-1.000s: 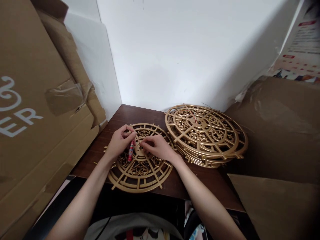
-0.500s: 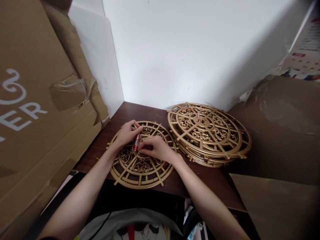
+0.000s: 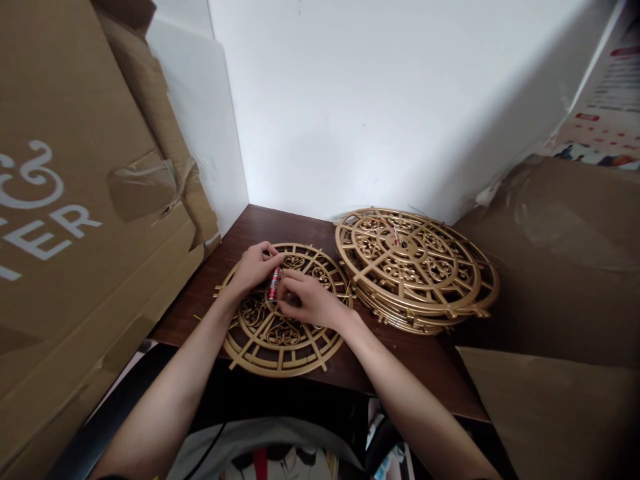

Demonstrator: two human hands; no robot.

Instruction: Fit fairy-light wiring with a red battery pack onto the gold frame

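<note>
A round gold openwork clock frame point(image 3: 287, 367) with scrollwork lies flat on the dark wooden table. Over its centre is a red battery point(image 3: 273, 285), a small printed cylinder, pointing away from me. My left hand point(image 3: 255, 268) rests on the far left part of the frame, its thumb and fingers closed at the far end of the battery. From the right, my right hand point(image 3: 307, 298) reaches over the centre, fingers curled into a pinch right beside the battery's near end. Whatever lies between those fingertips is hidden.
A stack of similar gold frames point(image 3: 415, 267) stands to the right, with thin wires at the top one's centre. A large cardboard box point(image 3: 60, 280) flanks the left side, and more cardboard point(image 3: 565, 267) the right. A white wall point(image 3: 380, 100) closes off the back.
My right hand's fingers have curled in more tightly beside the battery. The left hand stays at the battery's far end. The view has shifted slightly.
</note>
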